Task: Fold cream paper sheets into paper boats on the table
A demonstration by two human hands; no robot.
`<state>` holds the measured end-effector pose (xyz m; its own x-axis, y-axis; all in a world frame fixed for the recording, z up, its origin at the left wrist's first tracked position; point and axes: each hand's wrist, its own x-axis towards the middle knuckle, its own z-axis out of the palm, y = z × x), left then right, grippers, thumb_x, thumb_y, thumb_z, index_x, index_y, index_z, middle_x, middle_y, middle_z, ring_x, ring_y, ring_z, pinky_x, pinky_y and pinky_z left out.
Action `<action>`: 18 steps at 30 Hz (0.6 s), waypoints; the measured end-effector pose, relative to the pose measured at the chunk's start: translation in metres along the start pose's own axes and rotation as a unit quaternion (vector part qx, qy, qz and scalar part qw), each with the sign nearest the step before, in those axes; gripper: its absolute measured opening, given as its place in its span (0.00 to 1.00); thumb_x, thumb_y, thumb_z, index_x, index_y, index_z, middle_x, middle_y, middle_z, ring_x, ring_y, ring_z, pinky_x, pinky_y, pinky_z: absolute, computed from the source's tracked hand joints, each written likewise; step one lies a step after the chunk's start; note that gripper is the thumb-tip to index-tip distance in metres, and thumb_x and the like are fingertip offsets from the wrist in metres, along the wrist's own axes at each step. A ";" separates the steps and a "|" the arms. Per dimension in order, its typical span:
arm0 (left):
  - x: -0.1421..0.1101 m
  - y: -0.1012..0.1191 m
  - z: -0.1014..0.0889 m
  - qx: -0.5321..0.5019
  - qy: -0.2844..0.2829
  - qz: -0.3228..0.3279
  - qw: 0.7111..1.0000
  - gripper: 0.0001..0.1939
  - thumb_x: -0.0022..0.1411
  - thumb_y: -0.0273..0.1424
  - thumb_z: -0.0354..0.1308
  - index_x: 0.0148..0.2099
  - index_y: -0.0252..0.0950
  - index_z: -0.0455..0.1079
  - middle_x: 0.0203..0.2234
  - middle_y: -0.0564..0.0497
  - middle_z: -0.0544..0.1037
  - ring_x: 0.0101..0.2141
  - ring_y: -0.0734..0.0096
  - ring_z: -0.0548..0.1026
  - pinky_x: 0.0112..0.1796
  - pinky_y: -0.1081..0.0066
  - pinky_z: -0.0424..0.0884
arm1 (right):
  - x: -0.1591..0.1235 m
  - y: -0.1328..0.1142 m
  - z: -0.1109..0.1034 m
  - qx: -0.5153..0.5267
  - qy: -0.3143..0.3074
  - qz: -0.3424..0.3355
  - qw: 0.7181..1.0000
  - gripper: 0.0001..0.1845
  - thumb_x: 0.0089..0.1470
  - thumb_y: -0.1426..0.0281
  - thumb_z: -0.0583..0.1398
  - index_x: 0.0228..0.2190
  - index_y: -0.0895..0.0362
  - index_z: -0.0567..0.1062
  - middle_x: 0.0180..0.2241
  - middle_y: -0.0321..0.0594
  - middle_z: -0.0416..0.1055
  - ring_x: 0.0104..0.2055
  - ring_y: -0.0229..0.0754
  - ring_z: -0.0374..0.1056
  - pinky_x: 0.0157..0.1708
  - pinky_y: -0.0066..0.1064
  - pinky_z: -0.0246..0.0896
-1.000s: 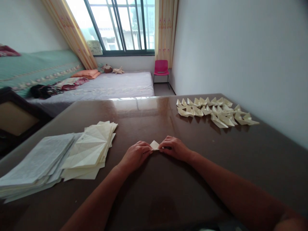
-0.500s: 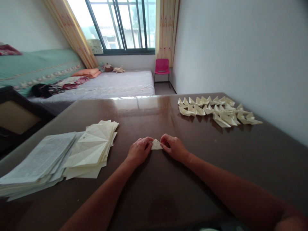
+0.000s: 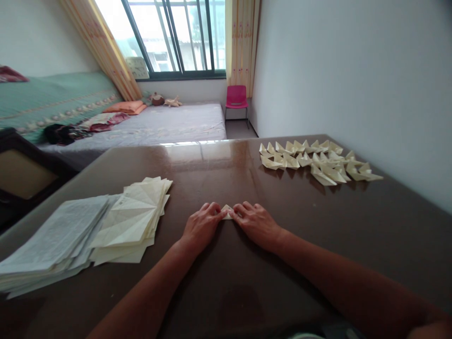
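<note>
A small folded piece of cream paper [image 3: 228, 214] lies on the dark table in the middle of the head view, its pointed tip facing away from me. My left hand [image 3: 202, 224] grips its left side, with the thumb pressed on the paper and the fingers curled. On the other side my right hand [image 3: 257, 225] holds the right edge the same way, thumb near the other thumb. Both hands cover much of the paper, so only its tip and a strip of its lower part show.
Creased cream sheets [image 3: 129, 219] lie at the left, partly over a stack of printed sheets [image 3: 60, 235]. Several folded paper boats [image 3: 323, 160] stand in rows at the table's [image 3: 219, 292] far right. Beyond are a bed [image 3: 187, 120] and a pink chair [image 3: 236, 98].
My thumbs have moved inward over the folded paper and now cover more of it. My knuckles sit higher and the fingers are more curled. The whole view has shifted slightly.
</note>
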<state>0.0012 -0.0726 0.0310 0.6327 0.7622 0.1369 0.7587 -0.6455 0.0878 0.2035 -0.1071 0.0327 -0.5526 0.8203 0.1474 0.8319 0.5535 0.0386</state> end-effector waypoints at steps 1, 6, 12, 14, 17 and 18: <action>-0.001 0.002 -0.002 0.011 -0.004 0.006 1.000 0.15 0.66 0.31 0.49 0.52 0.51 0.68 0.40 0.52 0.72 0.40 0.67 0.67 0.34 0.74 0.66 | -0.002 -0.002 -0.001 -0.013 -0.004 0.000 1.000 0.21 0.61 0.72 0.51 0.55 0.58 0.64 0.46 0.50 0.68 0.46 0.49 0.61 0.37 0.38 0.60; -0.005 0.015 -0.012 0.062 -0.035 0.004 0.997 0.14 0.65 0.27 0.49 0.51 0.42 0.69 0.42 0.47 0.73 0.41 0.62 0.68 0.35 0.69 0.68 | -0.013 -0.010 -0.002 -0.047 -0.018 0.009 0.999 0.21 0.59 0.76 0.51 0.54 0.63 0.66 0.52 0.54 0.66 0.49 0.51 0.60 0.39 0.43 0.60; -0.010 0.019 -0.016 0.069 -0.043 -0.013 0.997 0.15 0.62 0.23 0.49 0.48 0.38 0.70 0.42 0.45 0.74 0.41 0.60 0.70 0.34 0.66 0.69 | -0.016 -0.014 -0.009 -0.049 -0.042 0.004 0.998 0.19 0.58 0.77 0.51 0.51 0.64 0.69 0.54 0.55 0.65 0.51 0.52 0.60 0.41 0.44 0.60; -0.011 0.015 -0.016 0.047 -0.036 -0.013 0.998 0.14 0.61 0.23 0.49 0.46 0.40 0.71 0.43 0.46 0.75 0.42 0.60 0.70 0.34 0.67 0.68 | -0.014 -0.010 -0.010 -0.033 -0.039 0.006 0.999 0.17 0.57 0.77 0.52 0.47 0.64 0.71 0.49 0.55 0.69 0.49 0.52 0.61 0.40 0.42 0.60; -0.010 0.007 -0.015 0.001 -0.014 -0.018 1.000 0.10 0.63 0.29 0.49 0.43 0.43 0.71 0.44 0.50 0.75 0.44 0.61 0.70 0.34 0.68 0.68 | -0.008 0.005 -0.005 0.048 -0.009 0.032 0.998 0.11 0.57 0.75 0.54 0.41 0.58 0.73 0.42 0.49 0.72 0.45 0.48 0.63 0.38 0.36 0.60; -0.009 0.005 -0.014 -0.014 -0.003 -0.032 0.999 0.09 0.64 0.32 0.50 0.43 0.44 0.70 0.43 0.50 0.75 0.44 0.61 0.70 0.34 0.68 0.67 | -0.005 0.012 -0.001 0.091 0.010 0.057 0.994 0.09 0.58 0.74 0.54 0.38 0.56 0.74 0.40 0.45 0.73 0.44 0.45 0.64 0.38 0.34 0.59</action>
<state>-0.0026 -0.0829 0.0436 0.5842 0.8022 0.1236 0.7931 -0.5965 0.1230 0.2166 -0.1051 0.0337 -0.4533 0.8769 0.1602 0.8649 0.4761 -0.1591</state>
